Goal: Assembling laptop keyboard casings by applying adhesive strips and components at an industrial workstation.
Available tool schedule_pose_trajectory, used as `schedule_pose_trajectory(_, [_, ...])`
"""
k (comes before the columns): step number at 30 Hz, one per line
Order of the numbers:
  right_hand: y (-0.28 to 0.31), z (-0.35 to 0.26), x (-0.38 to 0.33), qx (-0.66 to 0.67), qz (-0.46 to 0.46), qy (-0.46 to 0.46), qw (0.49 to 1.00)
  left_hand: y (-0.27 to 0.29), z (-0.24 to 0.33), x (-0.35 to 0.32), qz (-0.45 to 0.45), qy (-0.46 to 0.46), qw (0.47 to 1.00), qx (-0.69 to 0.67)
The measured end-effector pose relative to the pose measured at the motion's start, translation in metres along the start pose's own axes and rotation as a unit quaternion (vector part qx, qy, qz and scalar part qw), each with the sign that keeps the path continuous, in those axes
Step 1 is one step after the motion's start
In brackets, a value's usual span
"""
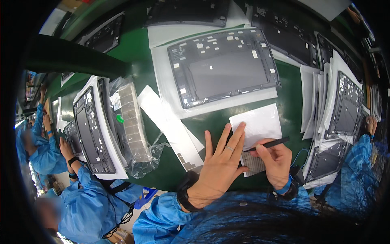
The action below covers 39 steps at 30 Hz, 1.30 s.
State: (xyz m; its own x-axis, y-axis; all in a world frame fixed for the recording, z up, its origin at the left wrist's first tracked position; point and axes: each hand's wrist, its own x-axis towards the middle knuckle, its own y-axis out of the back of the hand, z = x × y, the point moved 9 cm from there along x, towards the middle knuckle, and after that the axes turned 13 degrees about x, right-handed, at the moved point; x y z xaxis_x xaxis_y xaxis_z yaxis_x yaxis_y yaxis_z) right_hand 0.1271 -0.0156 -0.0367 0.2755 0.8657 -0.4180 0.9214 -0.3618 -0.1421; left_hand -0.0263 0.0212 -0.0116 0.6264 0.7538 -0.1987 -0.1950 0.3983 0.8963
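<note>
Fingers of the left hand (221, 162) are held straight and fanned, with nothing seen gripped; the tips nearest the thumb are laid over the left edge of a white, finely textured rectangular sheet (258, 118), and the thumb is stretched out beside a grey striped sheet (254, 166) just below it. Whether the sheet is being pressed down cannot be told. By the right hand (277, 162), a slim black pen-shaped tool (278, 142) is pinched between thumb and curled fingers, its lower end brought to the border between the white sheet and the grey striped one. Both sheets are set on a green tabletop (293, 87), near its front edge.

Beyond the hands, a dark grey tablet-shaped panel (227, 69) dotted with small white patches is rested on white paper (166, 83). To the left, long white strips (162, 118) are laid aslant, grey squares being carried on the near end of one. Farther left, a block of grey rectangular pieces (134, 122) is wrapped in clear plastic (140, 168). Dark panels interleaved with white sheets are stacked at the left (95, 134) and right (345, 105).
</note>
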Motion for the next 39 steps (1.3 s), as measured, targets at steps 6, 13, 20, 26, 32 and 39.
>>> schedule_pose_trajectory(6, [0.019, -0.107, 0.027, 0.037, 0.089, 0.175, 0.98, 0.064, -0.036, 0.036, 0.131, 0.053, 0.99, 0.028])
schedule_pose_trajectory(13, [-0.098, -0.147, 0.136, 0.08, -0.032, 0.202, 0.976, 0.107, -0.202, 0.103, 0.372, 0.213, 0.895, 0.125])
schedule_pose_trajectory(20, [-0.125, -0.074, 0.196, 0.057, -0.117, 0.141, 0.981, 0.091, -0.155, 0.094, 0.331, 0.165, 0.928, -0.043])
schedule_pose_trajectory(26, [-0.126, -0.065, 0.189, 0.038, -0.07, 0.152, 0.985, 0.09, -0.135, 0.073, 0.293, 0.147, 0.943, -0.052])
schedule_pose_trajectory(32, [-0.139, -0.073, 0.188, -0.017, -0.093, 0.195, 0.976, 0.105, -0.121, 0.069, 0.302, 0.138, 0.943, -0.001])
schedule_pose_trajectory(39, [-0.142, -0.069, 0.187, -0.061, -0.083, 0.156, 0.982, 0.075, -0.101, 0.071, 0.226, 0.113, 0.967, -0.015])
